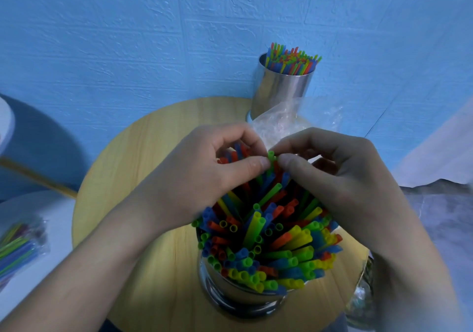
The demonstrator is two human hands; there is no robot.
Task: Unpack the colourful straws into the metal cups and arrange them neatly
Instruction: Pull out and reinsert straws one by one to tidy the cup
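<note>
A metal cup (pixel 238 297) stands at the near edge of the round wooden table (pixel 143 152), packed with colourful straws (pixel 268 244) in green, blue, orange and yellow that lean and fan out. Above its far side my left hand (pixel 204 175) and my right hand (pixel 340 178) meet. Both pinch the tip of one green straw (pixel 271 156) between thumb and fingers. A second metal cup (pixel 279 93) stands at the table's far edge by the wall, holding upright straws (pixel 291 61).
A crumpled clear plastic bag (pixel 289 119) lies between the far cup and my hands. At the left, a sealed pack of straws (pixel 20 247) rests on a white surface. A blue textured wall rises behind the table. Grey cloth lies at the right.
</note>
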